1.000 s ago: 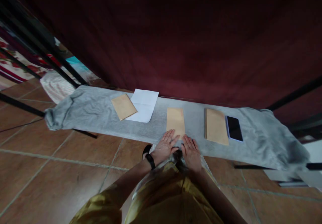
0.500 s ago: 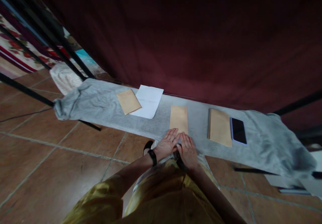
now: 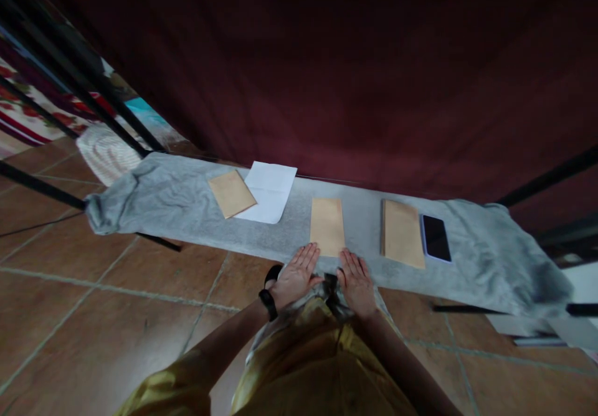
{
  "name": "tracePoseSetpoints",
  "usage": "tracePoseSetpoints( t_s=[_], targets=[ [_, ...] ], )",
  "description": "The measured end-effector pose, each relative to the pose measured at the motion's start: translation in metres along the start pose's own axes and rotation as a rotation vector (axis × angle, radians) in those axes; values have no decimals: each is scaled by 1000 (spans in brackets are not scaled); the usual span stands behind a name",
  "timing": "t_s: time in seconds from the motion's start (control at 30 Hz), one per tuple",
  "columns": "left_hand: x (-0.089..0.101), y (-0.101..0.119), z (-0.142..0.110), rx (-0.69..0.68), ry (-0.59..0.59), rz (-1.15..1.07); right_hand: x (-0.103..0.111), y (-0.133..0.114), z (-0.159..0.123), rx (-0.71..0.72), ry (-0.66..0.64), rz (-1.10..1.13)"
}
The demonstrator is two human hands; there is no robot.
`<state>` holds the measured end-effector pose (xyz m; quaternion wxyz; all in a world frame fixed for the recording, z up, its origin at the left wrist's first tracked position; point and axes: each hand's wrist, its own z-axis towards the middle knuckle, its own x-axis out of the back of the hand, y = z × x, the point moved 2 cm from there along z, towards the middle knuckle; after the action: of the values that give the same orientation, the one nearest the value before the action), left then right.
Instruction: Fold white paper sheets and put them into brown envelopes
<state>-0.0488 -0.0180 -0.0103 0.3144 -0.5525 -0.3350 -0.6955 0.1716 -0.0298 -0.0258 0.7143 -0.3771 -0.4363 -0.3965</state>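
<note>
A brown paper envelope point(image 3: 327, 224) lies flat on the grey cloth in front of me. My left hand point(image 3: 298, 273) rests with its fingers stretched out at the envelope's near left corner. At the near right corner lies my right hand point(image 3: 357, 282), its fingers flat and extended. Neither hand grips anything. To the left, another brown envelope point(image 3: 232, 193) partly covers a white sheet of paper point(image 3: 271, 190) with a faint fold line. A stack of brown envelopes point(image 3: 402, 232) sits to the right, beside a dark-screened phone point(image 3: 436, 238).
The grey cloth point(image 3: 187, 198) covers a long narrow bench. Behind it hangs a dark red curtain point(image 3: 336, 92). Black metal bars point(image 3: 42, 185) stand at the left, and another bar point(image 3: 551, 176) is at the right. Tiled floor point(image 3: 116, 329) surrounds the bench.
My hands have moved apart, from close together at the envelope's near edge to its two near corners. The view has shifted slightly; the other items have stayed in place.
</note>
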Motion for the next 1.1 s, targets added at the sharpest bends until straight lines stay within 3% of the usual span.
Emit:
tracePoseSetpoints(
  t_s=[0.2, 0.33, 0.53, 0.77, 1.1],
  targets=[
    [-6, -1, -3, 23, 20, 46, 6, -4, 12, -44, -11, 57],
    [-10, -1, -2, 25, 43, 69, 6, -21, 46, -23, -72, 123],
    [-18, -4, -4, 5, 53, 97, -16, -40, 98, 26, -240, 141],
    [-23, -8, -5, 5, 88, 117, -39, -15, 135, -9, -254, 61],
    [-18, -6, -7, 7, 104, 99, -52, 31, 178, -231, -219, 0]
  ],
)
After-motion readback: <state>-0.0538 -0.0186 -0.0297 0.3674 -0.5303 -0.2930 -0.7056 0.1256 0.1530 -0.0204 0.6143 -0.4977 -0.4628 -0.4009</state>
